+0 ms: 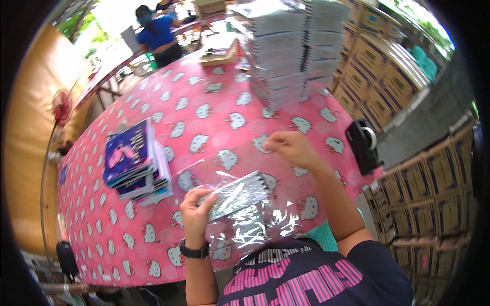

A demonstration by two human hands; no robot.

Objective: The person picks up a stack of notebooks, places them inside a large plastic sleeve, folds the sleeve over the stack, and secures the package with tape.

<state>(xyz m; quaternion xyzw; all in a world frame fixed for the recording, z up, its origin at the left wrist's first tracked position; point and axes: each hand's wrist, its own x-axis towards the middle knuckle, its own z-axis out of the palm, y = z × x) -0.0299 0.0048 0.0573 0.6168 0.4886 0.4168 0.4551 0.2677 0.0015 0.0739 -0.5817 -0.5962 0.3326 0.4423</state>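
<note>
My left hand [195,210] is closed on a slim spiral-bound notebook [239,196], its thumb on top and its coil toward the right. Clear, shiny plastic film [248,229] lies under and around the notebook, spreading over the table toward me. Farther right and higher, my right hand [295,149] pinches what looks like the far edge of the film between thumb and fingers. Glare makes it hard to tell whether the notebook is inside the film or only on it. Left of my hands stands a stack of notebooks [133,158] with dark blue and purple covers.
A pink patterned cloth covers the table [214,122]. Tall stacks of spiral-bound notebooks [286,56] stand at the back, beside a shallow box [220,55]. A black case [361,147] lies at the right edge. Cartons [375,76] line the right; a person [157,35] sits far off.
</note>
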